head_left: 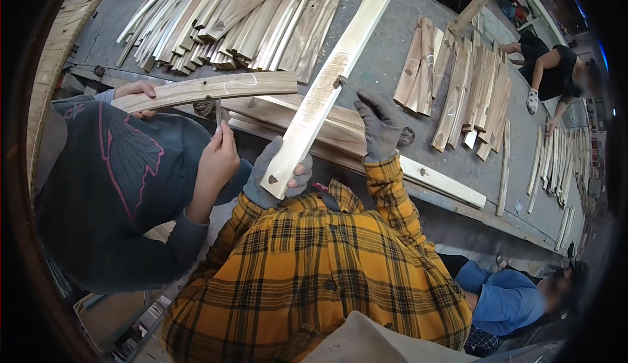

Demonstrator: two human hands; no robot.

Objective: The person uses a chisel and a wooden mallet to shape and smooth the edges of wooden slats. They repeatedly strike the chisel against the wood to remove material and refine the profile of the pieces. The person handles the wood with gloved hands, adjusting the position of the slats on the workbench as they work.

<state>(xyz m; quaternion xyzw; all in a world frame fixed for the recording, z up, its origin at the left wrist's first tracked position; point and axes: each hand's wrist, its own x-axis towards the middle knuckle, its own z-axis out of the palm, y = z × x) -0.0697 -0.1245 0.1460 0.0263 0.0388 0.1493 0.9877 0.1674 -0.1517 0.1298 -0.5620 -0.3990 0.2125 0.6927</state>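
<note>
Both hands wear grey gloves. I see my left hand (278, 176) clenched around the near end of a long pale wooden slat (324, 91), which slants up and away over the bench (392, 49). My right hand (378, 124) pinches a small dark tool (341, 83) against the slat's right edge, about midway along it. Just to my left, a person in a dark sweatshirt (118, 186) holds a curved wooden strip (206, 89). Piles of wooden slats (229, 16) cover the far side of the bench.
</note>
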